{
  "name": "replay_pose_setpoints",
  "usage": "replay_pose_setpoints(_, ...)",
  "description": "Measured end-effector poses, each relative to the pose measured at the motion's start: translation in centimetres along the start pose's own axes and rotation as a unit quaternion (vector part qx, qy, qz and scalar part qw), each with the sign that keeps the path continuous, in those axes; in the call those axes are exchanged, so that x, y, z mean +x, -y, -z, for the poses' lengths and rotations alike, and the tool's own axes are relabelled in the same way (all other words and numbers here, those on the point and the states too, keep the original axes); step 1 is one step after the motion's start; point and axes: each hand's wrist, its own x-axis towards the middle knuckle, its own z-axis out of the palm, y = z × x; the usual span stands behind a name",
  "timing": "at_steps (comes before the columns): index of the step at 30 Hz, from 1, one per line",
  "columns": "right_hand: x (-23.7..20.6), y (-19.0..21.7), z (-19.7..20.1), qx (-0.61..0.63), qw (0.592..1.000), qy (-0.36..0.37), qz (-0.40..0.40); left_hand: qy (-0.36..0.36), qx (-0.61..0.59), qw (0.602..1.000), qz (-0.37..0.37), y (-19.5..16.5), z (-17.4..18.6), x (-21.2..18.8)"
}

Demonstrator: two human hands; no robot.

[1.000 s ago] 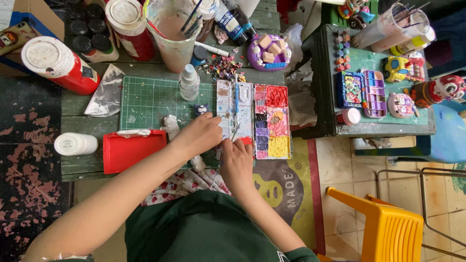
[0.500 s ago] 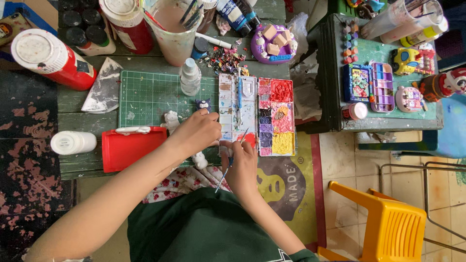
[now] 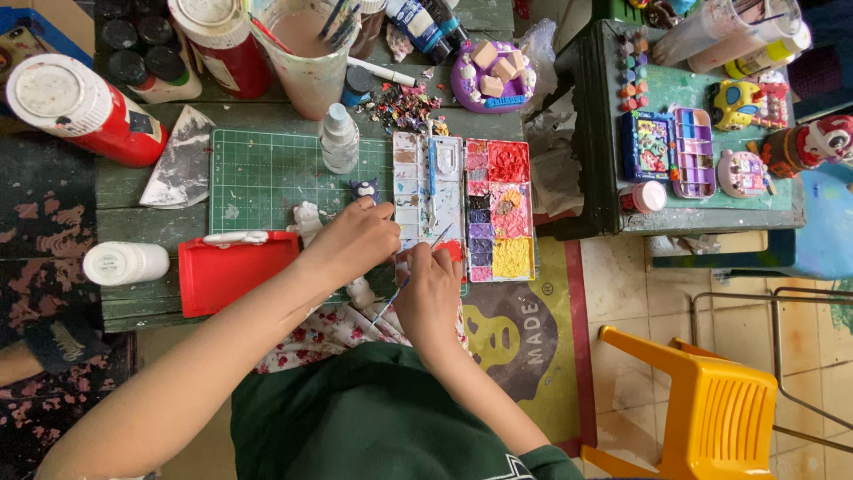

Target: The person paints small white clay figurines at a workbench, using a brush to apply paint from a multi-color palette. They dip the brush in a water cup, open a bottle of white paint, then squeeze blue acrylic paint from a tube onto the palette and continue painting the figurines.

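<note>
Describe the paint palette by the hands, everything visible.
The palette is a flat, rectangular plastic box lying open on the green table, just right of the cutting mat. Its left half is whitish wells smeared with thin paint, a blue brush lying along it. Its right half holds thick, caked paint: red on top, pinks and purples in the middle, yellow at the bottom. The right hand holds a brush whose tip reaches its lower edge; the left hand rests beside it.

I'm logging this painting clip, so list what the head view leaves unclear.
- What the left hand holds: covered by its own fingers.
- Tip of the thin brush in the right hand: too small.
- Big cup and red can: cut by the top edge.
</note>
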Motion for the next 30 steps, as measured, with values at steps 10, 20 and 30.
replay_pose_setpoints(10, -1.3, 0.7, 1.3, 0.043, 0.998, 0.039, 0.000, 0.016, -0.023, 0.998, -0.063, -0.2, 0.4, -0.2)
replay_pose_setpoints(20, -3.7, 2.5, 1.2, 0.047, 0.998, 0.050, 0.001, 0.082, -0.021, 0.991, -0.102, -0.6, 0.8, -3.3)
replay_pose_setpoints(30, -3.6, 2.2, -0.5, 0.079, 0.995, 0.056, 0.005, 0.031, -0.026, 0.992, -0.123, 0.4, 0.3, -4.0)
